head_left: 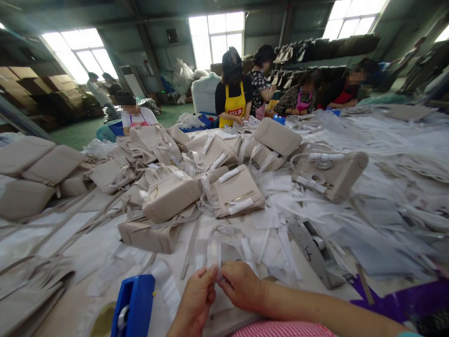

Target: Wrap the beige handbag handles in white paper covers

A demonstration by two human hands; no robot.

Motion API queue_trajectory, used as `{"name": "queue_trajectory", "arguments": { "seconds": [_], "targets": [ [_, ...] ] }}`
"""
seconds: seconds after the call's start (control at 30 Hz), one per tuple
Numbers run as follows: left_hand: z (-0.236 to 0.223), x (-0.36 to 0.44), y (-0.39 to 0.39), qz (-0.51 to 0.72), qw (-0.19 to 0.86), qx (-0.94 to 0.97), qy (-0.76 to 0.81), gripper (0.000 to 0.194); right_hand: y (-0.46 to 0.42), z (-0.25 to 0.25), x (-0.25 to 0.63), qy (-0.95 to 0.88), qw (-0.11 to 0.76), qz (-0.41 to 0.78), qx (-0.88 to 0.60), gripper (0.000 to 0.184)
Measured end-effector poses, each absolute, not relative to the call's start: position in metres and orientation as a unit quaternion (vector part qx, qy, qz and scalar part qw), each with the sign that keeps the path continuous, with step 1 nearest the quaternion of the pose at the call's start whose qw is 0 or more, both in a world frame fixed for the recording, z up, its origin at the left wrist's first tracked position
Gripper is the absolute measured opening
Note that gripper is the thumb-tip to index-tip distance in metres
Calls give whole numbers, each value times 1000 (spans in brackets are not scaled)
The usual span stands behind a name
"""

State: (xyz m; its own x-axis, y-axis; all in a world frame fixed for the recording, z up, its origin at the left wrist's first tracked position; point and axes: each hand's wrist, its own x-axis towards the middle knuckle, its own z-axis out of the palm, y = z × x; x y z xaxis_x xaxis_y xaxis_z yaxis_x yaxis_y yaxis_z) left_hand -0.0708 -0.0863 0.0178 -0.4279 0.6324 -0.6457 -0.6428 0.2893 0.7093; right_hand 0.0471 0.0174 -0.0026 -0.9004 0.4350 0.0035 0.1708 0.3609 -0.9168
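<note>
My left hand [198, 295] is closed in a pinch at the lower middle of the head view. Close beside it, my right hand [243, 286] is closed with its fingertips meeting the left ones. Both pinch a pale, film-wrapped strap [214, 250] that loops up away from me. Beneath the hands lies a light beige bag [224, 311], partly hidden by them. A blue tape dispenser [135, 304] stands left of my left hand. To the right, a grey tape dispenser [315, 252] rests on the table.
Beige handbags [171, 194] are heaped across the table, with more bags [28, 164] at the left. Loose white wrapping sheets [396, 187] spread over the right side. A purple piece [403, 299] lies at the lower right. Several people work opposite, one in a yellow apron [234, 100].
</note>
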Motion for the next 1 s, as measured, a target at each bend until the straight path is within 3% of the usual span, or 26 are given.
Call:
{"name": "queue_trajectory", "arguments": {
  "seconds": [0.13,0.2,0.33,0.43,0.53,0.63,0.7,0.8,0.9,1.0],
  "targets": [
    [15,-71,-90,513,471,145,703,38,41,-2,38,-489,-61,820,-291,33],
    [15,-71,-91,467,397,228,756,33,48,-2,31,-322,-120,879,-331,32],
    [16,-76,-90,412,288,304,809,35,46,-5,20,-298,-87,882,-354,14],
    [17,-85,-86,397,377,278,789,38,39,-10,15,-410,-17,838,-361,16],
    [15,-96,-75,425,497,152,741,48,32,-18,11,-623,57,709,-325,24],
    [8,-101,-62,473,507,59,719,52,28,-27,11,-782,124,539,-286,22],
    [1,-100,-57,507,498,20,704,53,29,-30,11,-810,144,501,-269,19],
    [-7,-96,-58,512,466,13,722,49,38,-27,11,-712,58,639,-285,25],
    [-5,-91,-62,476,407,101,773,41,51,-24,4,-436,-75,813,-379,32],
    [-1,-86,-62,439,362,177,803,34,58,-27,-6,-275,-115,856,-422,31]
  ]
}}
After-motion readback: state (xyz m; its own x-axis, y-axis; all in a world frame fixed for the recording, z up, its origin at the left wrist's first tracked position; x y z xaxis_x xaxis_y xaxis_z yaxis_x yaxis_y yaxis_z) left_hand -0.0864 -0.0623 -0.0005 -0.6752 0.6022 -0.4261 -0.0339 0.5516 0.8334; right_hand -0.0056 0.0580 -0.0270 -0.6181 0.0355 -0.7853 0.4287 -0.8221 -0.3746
